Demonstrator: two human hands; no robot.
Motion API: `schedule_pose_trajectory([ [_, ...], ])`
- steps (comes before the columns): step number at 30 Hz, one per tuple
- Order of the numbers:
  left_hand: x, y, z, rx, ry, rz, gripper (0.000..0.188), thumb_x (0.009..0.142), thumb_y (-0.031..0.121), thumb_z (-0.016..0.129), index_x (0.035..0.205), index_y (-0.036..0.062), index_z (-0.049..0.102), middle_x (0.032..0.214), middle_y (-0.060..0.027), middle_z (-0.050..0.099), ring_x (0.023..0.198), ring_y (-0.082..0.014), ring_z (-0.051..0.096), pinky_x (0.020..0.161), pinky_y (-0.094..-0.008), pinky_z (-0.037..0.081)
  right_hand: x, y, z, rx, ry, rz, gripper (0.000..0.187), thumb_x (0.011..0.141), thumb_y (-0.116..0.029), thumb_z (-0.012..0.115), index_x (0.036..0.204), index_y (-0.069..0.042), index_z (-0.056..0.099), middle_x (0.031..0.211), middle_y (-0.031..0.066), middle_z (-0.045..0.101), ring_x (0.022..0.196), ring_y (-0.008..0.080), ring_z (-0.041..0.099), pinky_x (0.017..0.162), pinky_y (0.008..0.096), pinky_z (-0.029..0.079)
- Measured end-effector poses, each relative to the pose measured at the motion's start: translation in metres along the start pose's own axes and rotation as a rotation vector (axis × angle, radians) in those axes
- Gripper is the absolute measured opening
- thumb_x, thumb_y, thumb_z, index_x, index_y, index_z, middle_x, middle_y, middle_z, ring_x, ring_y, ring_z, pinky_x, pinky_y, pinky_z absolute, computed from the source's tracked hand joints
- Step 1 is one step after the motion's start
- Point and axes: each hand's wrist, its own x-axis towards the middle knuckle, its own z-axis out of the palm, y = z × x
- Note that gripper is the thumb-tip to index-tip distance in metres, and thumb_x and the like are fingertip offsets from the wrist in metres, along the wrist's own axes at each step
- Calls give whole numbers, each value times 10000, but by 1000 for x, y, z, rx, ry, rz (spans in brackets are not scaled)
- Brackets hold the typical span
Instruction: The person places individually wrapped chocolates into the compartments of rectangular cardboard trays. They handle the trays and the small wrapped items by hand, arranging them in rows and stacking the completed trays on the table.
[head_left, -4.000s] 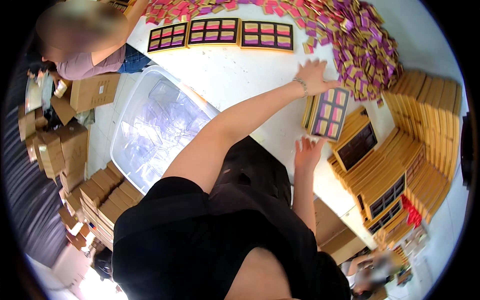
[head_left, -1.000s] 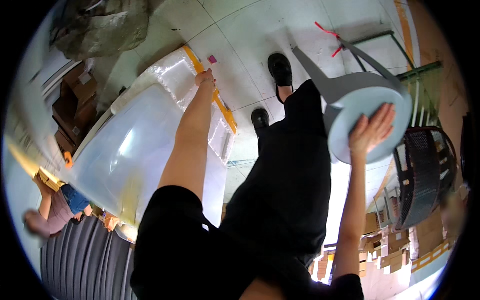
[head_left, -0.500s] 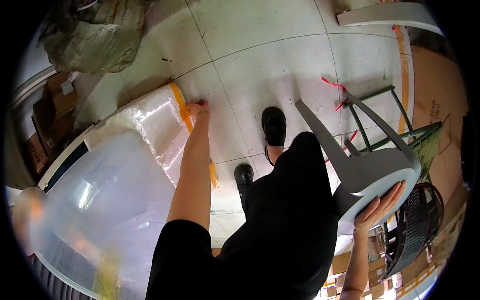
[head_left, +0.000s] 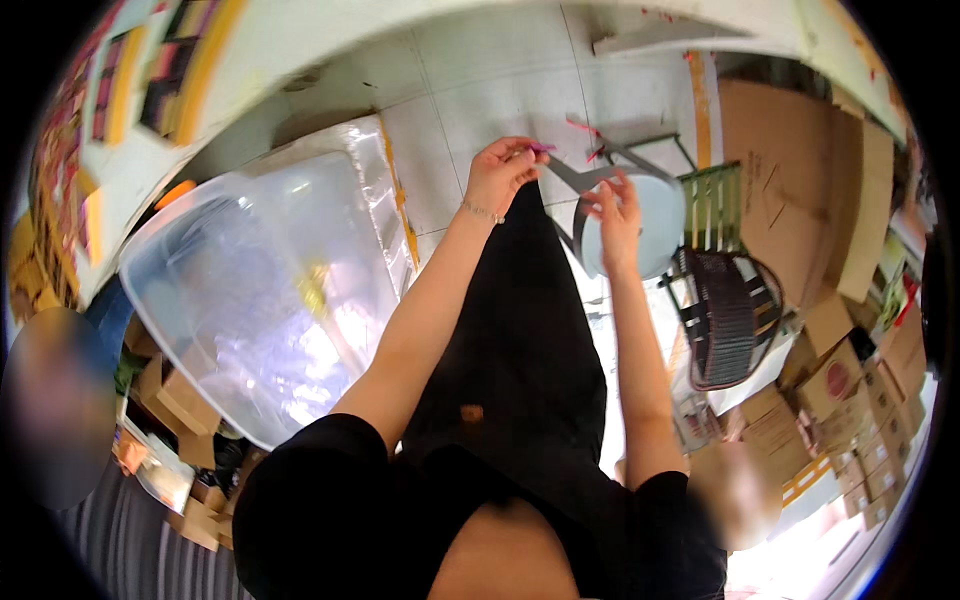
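Left hand: since half a second ago it's been rising from the floor beside the wrapped foam slab – now hovering in front of the black clothing, bracelet showing at the wrist.
Left fingers: closing in a narrow pinch on the small purple piece.
Purple piece: sticking out past the left fingertips, off the floor; its far side is blurring.
Right hand: lifting from its earlier flat rest on the seat, now overlapping the stool in view – can't tell whether it's touching.
Right fingers: bending loosely, spreading apart, gripping nothing visible.
Stool: standing grey and round-seated just beyond the right hand.
Green slatted chair: standing right of the stool, dark woven basket sitting near it.
Clear bin: sitting left of the left forearm, holding transparent plastic pieces.
Table: showing upper left, carrying yellow-edged trays.
Co-worker: appearing at far left, blurred.
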Motion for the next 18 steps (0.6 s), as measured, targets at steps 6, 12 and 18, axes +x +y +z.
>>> schedule_pose_trajectory([
  [6,-132,205,117,592,-238,440,260,819,-72,651,1065,0,613,1167,-64,514,1067,-160,568,845,-306,517,-91,-244,55,613,-415,-101,266,967,-116,544,1194,18,573,973,69,639,819,122,604,709,268,511],
  [12,-168,298,94,470,28,596,267,817,-69,662,1073,2,632,1059,-54,587,925,-138,632,804,-271,522,-80,-344,130,380,-706,-222,198,907,7,570,1100,33,605,959,72,654,797,121,610,716,260,507],
  [18,-160,343,45,749,406,705,136,815,8,682,951,5,687,1027,-98,658,842,-193,658,720,-281,540,-42,-369,218,-26,-825,-203,172,872,0,599,1044,-1,600,901,44,642,713,104,606,608,224,494],
])
